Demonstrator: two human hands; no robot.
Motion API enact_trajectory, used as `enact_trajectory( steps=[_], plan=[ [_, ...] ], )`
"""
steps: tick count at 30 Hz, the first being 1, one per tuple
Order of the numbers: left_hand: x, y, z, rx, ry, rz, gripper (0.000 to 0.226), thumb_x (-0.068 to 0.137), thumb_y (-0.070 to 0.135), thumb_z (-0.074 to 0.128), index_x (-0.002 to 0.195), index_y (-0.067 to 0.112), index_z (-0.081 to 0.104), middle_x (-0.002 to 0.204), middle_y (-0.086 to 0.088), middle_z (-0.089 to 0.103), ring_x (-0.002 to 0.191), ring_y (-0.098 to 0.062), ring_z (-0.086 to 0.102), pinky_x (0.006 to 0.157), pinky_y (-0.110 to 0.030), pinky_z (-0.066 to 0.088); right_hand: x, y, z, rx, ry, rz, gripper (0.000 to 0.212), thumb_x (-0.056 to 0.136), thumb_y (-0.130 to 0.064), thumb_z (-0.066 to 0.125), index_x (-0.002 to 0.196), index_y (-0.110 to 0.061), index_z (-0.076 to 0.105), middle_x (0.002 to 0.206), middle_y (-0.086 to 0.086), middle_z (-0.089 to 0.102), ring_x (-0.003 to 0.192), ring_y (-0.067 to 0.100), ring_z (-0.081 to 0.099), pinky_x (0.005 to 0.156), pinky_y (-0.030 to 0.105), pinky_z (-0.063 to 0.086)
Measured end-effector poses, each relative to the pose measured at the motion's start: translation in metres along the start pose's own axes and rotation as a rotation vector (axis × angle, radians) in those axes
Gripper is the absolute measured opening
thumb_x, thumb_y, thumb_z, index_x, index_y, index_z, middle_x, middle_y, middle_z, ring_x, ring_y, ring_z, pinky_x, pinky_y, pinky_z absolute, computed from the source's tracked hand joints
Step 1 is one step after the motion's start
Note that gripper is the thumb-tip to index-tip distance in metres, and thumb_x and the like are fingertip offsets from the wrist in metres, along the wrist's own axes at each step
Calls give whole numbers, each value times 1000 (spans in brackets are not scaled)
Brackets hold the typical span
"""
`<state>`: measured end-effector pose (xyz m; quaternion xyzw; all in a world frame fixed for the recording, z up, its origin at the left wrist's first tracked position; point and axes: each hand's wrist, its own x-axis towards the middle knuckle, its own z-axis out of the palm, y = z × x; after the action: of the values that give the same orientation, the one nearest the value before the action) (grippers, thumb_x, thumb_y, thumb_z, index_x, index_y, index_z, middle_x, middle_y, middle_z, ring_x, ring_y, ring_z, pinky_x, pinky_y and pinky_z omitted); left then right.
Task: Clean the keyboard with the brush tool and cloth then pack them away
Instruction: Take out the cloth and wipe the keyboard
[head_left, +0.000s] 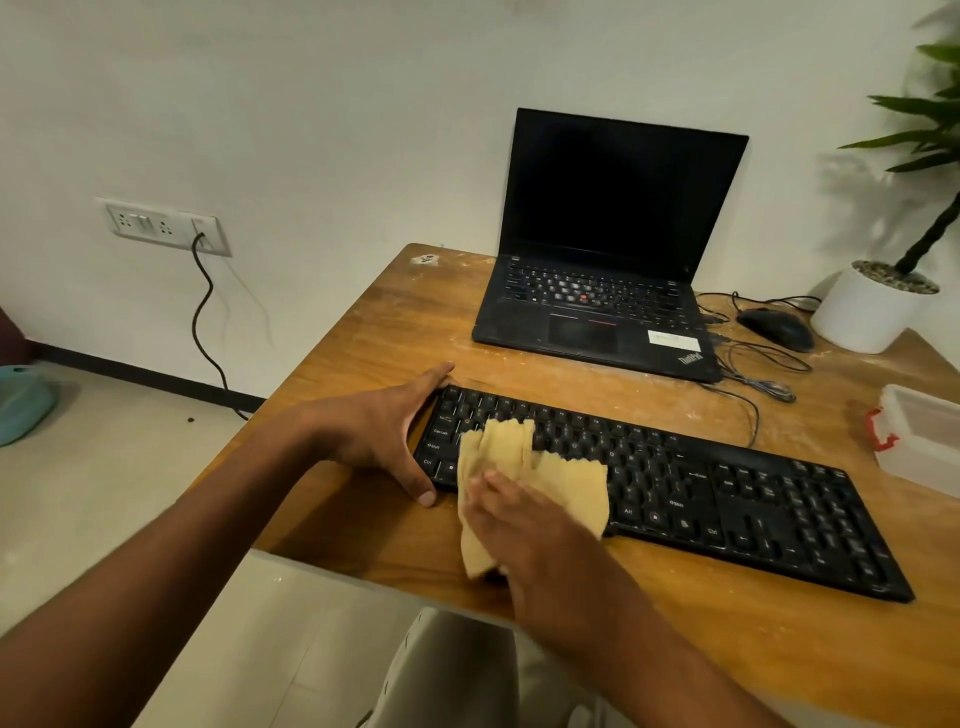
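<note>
2 hands (384, 431) (524, 530), 1 keyboard (727, 493), 1 cloth (561, 483), 1 laptop (613, 208), 1 mouse (776, 327), 1 potted plant (867, 317), 1 plastic box (924, 436)

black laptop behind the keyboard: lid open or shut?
Open. The black laptop has its lid standing upright, with its own keys and trackpad exposed. The screen is fully dark.

The laptop (613, 234) bears the brand "ThinkPad" at its 4 o'clock corner. On the keyboard (727, 493), the keys at its 9 o'clock end read "Ctrl", "Shift" and "Caps Lock", with "Alt" and "Enter" further towards 3 o'clock. The other legends are too blurred to read.
</note>
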<state>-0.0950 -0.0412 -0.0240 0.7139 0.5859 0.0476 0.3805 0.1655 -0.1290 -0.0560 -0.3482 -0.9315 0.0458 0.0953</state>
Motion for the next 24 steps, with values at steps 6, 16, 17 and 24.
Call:
enact_trajectory(
  steps=[6, 16, 17, 24],
  plan=[
    [-1, 2, 0, 4, 7, 15, 156, 59, 30, 101, 161, 43, -16, 169, 4, 20, 151, -18, 27, 118, -28, 26, -25, -5, -40, 742, 166, 381, 51, 104, -7, 43, 134, -43, 61, 134, -40, 53, 121, -31, 41, 112, 12, 39],
    [19, 57, 9, 357, -26, 126, 145, 67, 57, 90, 164, 27, -14, 174, 2, -9, 158, -20, -11, 119, -43, -21, 31, 81, -98, 691, 691, 671, 41, 102, 1, 51, 133, -20, 71, 120, -6, 73, 78, 4, 66, 66, 12, 52],
    [23, 62, 10, 370, -39, 124, 145, 67, 58, 90, 164, 27, -13, 174, 2, -7, 159, -19, -9, 120, -44, -21, 38, 84, -91, 536, 630, 638, 44, 103, 2, 50, 138, -18, 66, 122, -5, 69, 68, 3, 59, 56, 11, 48],
    [33, 69, 11, 400, -76, 109, 140, 65, 63, 89, 165, 24, -1, 173, 2, 10, 159, -19, 7, 125, -47, -13, 52, 69, -27, 129, 1, 391, 54, 108, -15, 38, 161, -10, 32, 170, 9, 27, 158, 20, 19, 129, 32, 11]
  ],
)
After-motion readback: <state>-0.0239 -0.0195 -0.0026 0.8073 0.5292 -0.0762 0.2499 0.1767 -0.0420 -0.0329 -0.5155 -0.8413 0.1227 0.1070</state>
